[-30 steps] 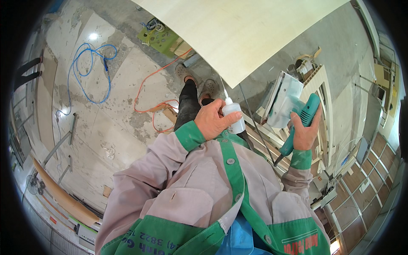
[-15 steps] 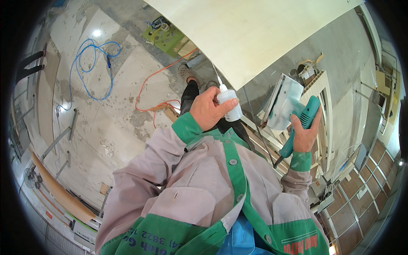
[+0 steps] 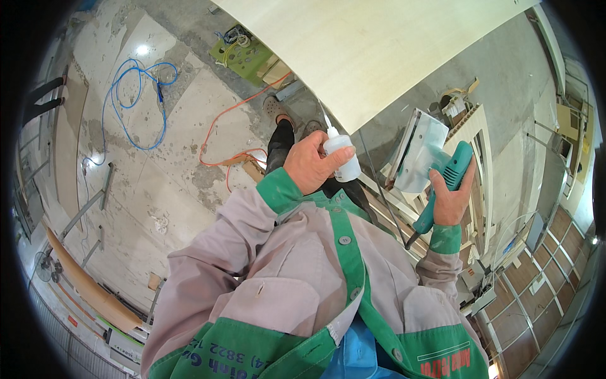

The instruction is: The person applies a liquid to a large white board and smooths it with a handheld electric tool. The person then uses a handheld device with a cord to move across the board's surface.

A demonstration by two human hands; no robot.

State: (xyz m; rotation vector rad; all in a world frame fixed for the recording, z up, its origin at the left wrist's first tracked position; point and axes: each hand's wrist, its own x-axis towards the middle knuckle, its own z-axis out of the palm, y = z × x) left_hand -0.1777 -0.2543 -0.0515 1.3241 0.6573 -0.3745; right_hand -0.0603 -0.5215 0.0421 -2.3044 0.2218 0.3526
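My left hand (image 3: 309,165) is wrapped round a translucent white squeeze bottle (image 3: 344,163). The bottle is held nearly upright, its thin nozzle close to the edge of a large pale board (image 3: 385,57); I cannot tell whether the tip touches the board. Off to the right, my right hand (image 3: 451,201) grips a teal electric sander (image 3: 458,165) by its ribbed body. The sander's wide, dusty rectangular pad faces away to the left, and its cord leaves from the lower end. The board's near corner lies between the bottle and the sander.
Pale frames and wood strips (image 3: 483,158) stand at the right. A blue hose (image 3: 129,104) lies coiled on the stained floor at the left, and an orange cord (image 3: 218,120) runs past my foot. A green panel (image 3: 249,60) with tools sits under the board.
Almost nothing differs. Both hands keep their holds; the bottle and the sander have shifted only very slightly.
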